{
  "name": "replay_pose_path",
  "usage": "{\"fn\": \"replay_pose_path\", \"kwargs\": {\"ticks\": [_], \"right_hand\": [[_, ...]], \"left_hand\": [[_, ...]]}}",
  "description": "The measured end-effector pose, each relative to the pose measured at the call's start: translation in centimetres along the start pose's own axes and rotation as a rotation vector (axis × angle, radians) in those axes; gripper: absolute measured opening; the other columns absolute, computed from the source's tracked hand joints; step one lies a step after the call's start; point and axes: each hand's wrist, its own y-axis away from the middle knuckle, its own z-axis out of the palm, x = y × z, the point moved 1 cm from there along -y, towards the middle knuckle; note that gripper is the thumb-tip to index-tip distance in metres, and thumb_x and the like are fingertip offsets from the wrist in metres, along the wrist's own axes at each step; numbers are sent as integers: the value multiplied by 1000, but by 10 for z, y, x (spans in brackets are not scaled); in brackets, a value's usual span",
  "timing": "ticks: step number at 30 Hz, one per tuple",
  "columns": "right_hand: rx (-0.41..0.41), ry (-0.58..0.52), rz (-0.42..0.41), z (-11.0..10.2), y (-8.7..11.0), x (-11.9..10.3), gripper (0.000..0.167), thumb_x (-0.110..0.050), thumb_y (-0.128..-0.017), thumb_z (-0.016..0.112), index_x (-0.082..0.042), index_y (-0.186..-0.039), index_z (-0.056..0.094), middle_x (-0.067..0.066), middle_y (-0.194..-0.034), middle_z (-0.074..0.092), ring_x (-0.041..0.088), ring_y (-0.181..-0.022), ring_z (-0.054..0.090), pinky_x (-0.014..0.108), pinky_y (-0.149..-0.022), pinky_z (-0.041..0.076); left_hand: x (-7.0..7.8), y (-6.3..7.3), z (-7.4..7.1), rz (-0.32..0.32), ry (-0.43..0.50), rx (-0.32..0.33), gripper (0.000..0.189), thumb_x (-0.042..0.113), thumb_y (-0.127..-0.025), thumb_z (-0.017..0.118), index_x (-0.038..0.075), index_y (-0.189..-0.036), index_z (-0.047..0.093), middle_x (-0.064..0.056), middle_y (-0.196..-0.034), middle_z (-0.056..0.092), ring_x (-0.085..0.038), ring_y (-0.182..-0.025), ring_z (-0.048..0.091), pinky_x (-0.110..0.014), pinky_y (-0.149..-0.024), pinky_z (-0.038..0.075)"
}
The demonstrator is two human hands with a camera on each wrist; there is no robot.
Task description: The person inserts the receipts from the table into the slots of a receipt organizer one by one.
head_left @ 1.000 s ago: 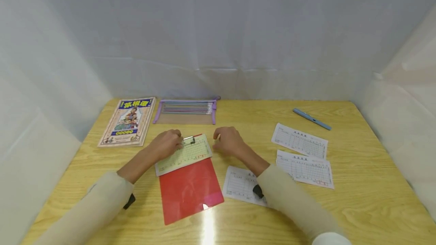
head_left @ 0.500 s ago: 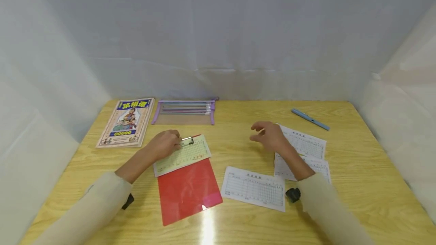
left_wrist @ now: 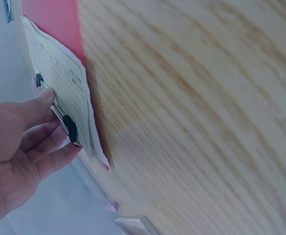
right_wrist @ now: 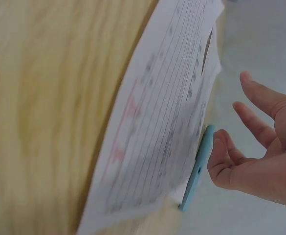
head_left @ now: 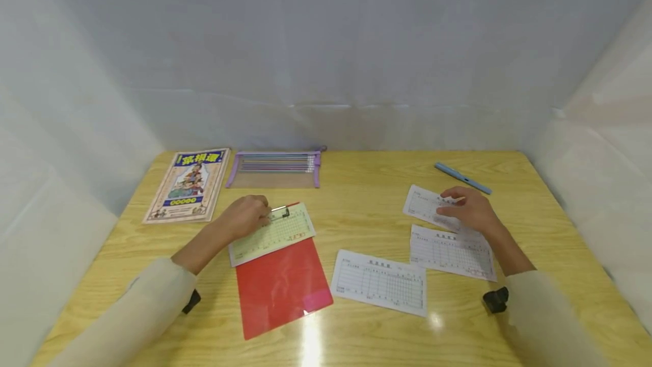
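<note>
My left hand [head_left: 248, 217] pinches the metal clip [head_left: 280, 212] at the top of a red clipboard [head_left: 285, 287]. In the left wrist view the thumb lies on the clip beside its black end piece [left_wrist: 70, 128], with fingers on the other side. A pale yellow form [head_left: 277, 237] lies under the clip, a white edge showing beneath it. My right hand [head_left: 471, 208] hovers over the upper white form [head_left: 420, 207] at the right, fingers apart and loosely bent, holding nothing. Close below is another white form [head_left: 445, 254], partly overlapping the upper one.
Between clipboard and right-hand forms lies a third white form [head_left: 379, 283]. A light blue pen [head_left: 462, 178] rests beyond the right hand. At the back left are an illustrated book [head_left: 191, 186] and a clear purple-edged pouch [head_left: 277, 180] holding pencils. Sheeting walls [head_left: 326, 72] enclose the table.
The right hand has moved from beside the clipboard's top rightward to above the upper white form, uncovering the middle form. The left hand has stayed on the clip.
</note>
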Motion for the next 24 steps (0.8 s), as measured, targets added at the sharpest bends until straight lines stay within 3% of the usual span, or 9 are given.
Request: {"fn": "replay_pose_path", "kwargs": {"ticks": [6,10,13,17,24], "right_hand": [[33,72,53,-19,9,25,53,-30,-84,70,4,-122,56,36,-137,39,51,-116,43,55,-86,45],[40,117,89,-25,15,35,53,-27,-80,74,8,-116,58,39,-131,40,44,-103,45,42,-76,43],[32,139,119,-25,17,40,50,-25,-78,76,8,-113,59,32,-112,52,33,-88,45,31,-66,37],[27,162,134,-21,13,43,48,-22,-79,76,8,-112,58,20,-93,55,27,-78,47,28,-61,36],[31,141,184,-18,10,42,47,-17,-79,74,7,-114,55,32,-115,50,37,-93,48,39,-73,43]], "left_hand": [[-1,-1,0,-3,24,1,9,9,-78,74,4,-74,68,-11,-81,65,-25,-74,64,-33,-64,55],[-1,-1,-1,-10,16,-2,10,10,-78,74,5,-73,67,-10,-80,65,-24,-73,64,-32,-63,55],[0,0,-1,-19,12,-6,11,11,-78,74,5,-73,67,-9,-79,65,-23,-72,63,-32,-63,54],[1,1,-1,-28,18,-10,11,11,-78,74,5,-73,67,-9,-80,65,-23,-73,63,-32,-63,54],[1,-1,0,-24,8,6,16,11,-77,74,6,-67,63,-9,-76,63,-22,-70,62,-31,-61,53]]}}
